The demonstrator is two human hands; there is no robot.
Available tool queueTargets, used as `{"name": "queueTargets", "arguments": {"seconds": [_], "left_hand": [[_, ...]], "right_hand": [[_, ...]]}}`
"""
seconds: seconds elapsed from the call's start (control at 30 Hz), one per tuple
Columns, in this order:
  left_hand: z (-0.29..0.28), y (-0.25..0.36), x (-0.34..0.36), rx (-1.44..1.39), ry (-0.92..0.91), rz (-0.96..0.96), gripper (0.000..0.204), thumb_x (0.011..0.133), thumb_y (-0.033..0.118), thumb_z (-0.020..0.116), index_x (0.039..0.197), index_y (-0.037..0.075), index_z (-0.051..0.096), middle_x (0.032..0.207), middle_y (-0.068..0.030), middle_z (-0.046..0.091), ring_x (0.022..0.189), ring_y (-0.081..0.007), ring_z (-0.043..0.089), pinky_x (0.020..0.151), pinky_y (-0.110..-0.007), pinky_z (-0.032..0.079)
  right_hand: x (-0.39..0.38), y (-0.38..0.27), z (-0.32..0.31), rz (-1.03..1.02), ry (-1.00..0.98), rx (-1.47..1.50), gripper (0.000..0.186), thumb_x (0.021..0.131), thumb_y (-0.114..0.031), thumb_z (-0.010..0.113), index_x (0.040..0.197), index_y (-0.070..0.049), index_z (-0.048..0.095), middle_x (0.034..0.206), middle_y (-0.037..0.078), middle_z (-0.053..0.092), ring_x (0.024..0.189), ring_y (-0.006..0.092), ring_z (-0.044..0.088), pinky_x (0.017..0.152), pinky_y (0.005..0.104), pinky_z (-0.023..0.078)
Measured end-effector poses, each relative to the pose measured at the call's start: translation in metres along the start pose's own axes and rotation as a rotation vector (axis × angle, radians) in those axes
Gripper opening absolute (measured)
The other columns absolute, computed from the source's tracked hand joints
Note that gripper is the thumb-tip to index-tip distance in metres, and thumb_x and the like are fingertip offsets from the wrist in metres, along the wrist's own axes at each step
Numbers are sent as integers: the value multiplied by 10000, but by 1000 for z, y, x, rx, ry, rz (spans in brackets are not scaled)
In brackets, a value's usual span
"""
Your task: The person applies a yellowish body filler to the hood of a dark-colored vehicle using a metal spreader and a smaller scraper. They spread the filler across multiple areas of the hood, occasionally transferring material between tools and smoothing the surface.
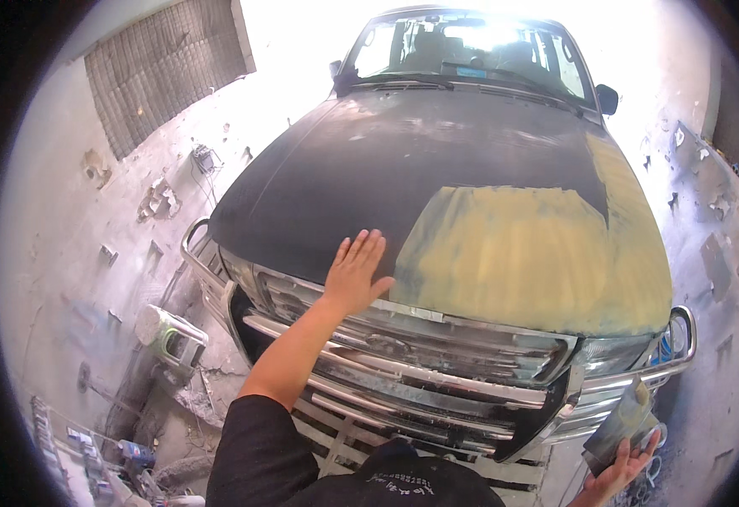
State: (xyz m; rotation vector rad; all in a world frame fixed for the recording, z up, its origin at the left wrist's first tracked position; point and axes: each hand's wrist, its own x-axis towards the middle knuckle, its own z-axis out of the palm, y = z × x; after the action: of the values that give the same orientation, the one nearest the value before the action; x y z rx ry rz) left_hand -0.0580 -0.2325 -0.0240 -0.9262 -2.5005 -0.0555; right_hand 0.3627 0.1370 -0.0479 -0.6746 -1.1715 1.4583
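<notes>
In the head view, my left hand [357,267] lies with fingers stretched out on or just over the dark grey hood [298,203] of an SUV, near its front edge and left of a large yellowish patch of filler or primer [513,253]. At the lower right, my right hand [627,460] grips a dark sheet of what looks like sandpaper [606,444], dusted with yellow, beside the chrome front bar [627,382]. The grille [420,355] is below my left arm.
A windscreen [462,55] tops the hood. A pale stool [175,338] stands left of the bumper. Small bottles and clutter [137,449] are at the lower left. A stained wall [82,211] with a corrugated panel [163,72] is at left; a scuffed wall [716,253] is at right.
</notes>
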Motion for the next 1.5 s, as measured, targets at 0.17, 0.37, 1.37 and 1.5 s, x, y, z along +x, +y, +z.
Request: {"name": "queueTargets", "arguments": {"seconds": [0.17,0.37,1.37,1.5], "left_hand": [[3,0,19,27,-50,-181,792,921,549,405,1442,-27,255,1525,-206,205,1431,-336,156,1150,-505,95],[5,75,45,-128,-58,204,842,909,557,416,1401,-107,256,1498,-273,205,1423,-388,121,1159,-485,85],[-47,-83,-21,-2549,23,-559,219,951,65,497,1168,60,525,1174,-59,592,1095,-182,556,994,-385,419],[-58,-68,-16,-2540,55,-584,220,960,63,481,1178,59,511,1180,-61,584,1095,-186,553,988,-388,422]], "right_hand": [[-20,-13,20,20,-15,1,701,834,10,568,1458,-107,273,1288,167,499,1180,274,491,1024,392,380],[-58,0,90,-88,-212,124,786,783,7,609,1470,-103,243,1305,170,487,1197,276,483,1029,395,378],[-177,41,434,-284,-819,110,617,844,90,556,1400,-15,312,1322,126,488,1258,198,449,1030,345,375],[-178,26,438,-73,-1166,504,715,805,91,605,1430,-57,292,1324,129,502,1319,226,403,1051,408,365]]}}
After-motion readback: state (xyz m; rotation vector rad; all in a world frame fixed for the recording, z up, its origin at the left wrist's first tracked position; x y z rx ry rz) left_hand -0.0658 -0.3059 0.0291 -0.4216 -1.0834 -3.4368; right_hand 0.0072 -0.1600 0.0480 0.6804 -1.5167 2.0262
